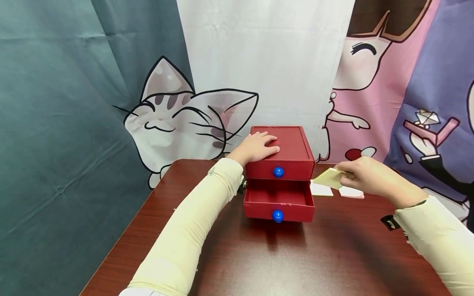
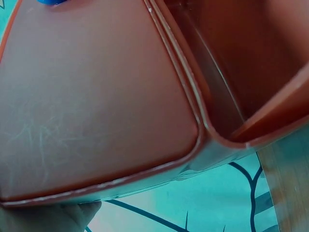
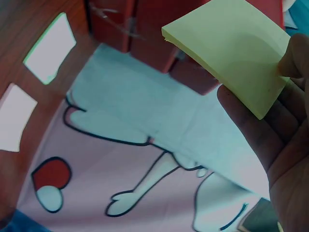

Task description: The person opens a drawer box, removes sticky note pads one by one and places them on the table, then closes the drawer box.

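Left hand (image 1: pixel 258 147) rests, fingers spread, on red cabinet (image 1: pixel 290 144); right hand (image 1: pixel 364 179) pinches yellow pad (image 1: pixel 328 178) right of cabinet. Seemingly stowing step; next move likely calls for lowering pad into pulled-out lower drawer (image 1: pixel 259 210).

The chest (image 1: pixel 290 144) is red, its drawers (image 1: pixel 259 210) likewise; both knobs (image 1: pixel 278 172) are bright blue. The pad (image 1: pixel 327 178) is pale yellow throughout. Two notes (image 1: pixel 321 189) show white — one edged green, the other pink. The table (image 1: pixel 266 263) is reddish brown with streaked wood grain; the sleeves (image 1: pixel 196 218) are cream. The backdrop (image 1: pixel 44 123) runs grey-green, white, pink and violet — its cat (image 1: pixel 166 111) grey-and-white, dark-striped, black-outlined.
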Demonstrator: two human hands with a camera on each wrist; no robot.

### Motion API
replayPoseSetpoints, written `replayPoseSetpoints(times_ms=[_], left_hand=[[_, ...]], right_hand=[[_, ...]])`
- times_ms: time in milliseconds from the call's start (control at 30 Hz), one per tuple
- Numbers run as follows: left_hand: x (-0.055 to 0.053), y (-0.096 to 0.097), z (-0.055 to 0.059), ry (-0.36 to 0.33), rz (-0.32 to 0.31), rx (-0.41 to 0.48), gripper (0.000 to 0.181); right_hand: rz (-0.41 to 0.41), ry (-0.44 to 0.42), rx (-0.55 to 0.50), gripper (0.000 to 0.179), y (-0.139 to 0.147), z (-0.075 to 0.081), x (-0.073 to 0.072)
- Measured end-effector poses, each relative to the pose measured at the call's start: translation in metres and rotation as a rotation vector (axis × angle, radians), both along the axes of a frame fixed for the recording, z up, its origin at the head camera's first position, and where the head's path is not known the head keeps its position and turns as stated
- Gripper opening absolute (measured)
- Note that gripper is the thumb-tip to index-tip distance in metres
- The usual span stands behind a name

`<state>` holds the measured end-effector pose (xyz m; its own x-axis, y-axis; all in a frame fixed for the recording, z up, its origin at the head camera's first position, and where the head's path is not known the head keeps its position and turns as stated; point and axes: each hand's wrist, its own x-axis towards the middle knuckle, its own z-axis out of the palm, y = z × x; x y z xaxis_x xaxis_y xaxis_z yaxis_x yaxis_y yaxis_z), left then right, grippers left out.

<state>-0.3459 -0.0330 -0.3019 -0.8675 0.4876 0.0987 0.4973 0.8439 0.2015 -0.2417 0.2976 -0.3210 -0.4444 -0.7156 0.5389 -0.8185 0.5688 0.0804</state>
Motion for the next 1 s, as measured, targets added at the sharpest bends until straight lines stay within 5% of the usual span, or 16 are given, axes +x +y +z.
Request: replayPoseSetpoints(times_ms=[267,467,767,1000], left_hand=[[0.0,0.0,0.003,0.003,0.002,0.0,0.059],[0.0,0.0,0.002,-0.006,0.01,-0.01,0.059],[-0.001,0.0,0.0,-0.012,0.011,-0.01,0.059],[-0.001,0.0,0.0,-0.012,0.007,-0.007,0.059]], right_hand=[[-0.088,-0.062,0.054,0.029,0.013,-0.021,-0.011],[-0.12,-0.096,0.14,0.027,0.015,-0.055,-0.015],[-0.21,-0.056,0.248,0.026,0.007,-0.109,-0.007],[-0.161,0.061,0.248,0.023,0.006,-0.133,-0.007]])
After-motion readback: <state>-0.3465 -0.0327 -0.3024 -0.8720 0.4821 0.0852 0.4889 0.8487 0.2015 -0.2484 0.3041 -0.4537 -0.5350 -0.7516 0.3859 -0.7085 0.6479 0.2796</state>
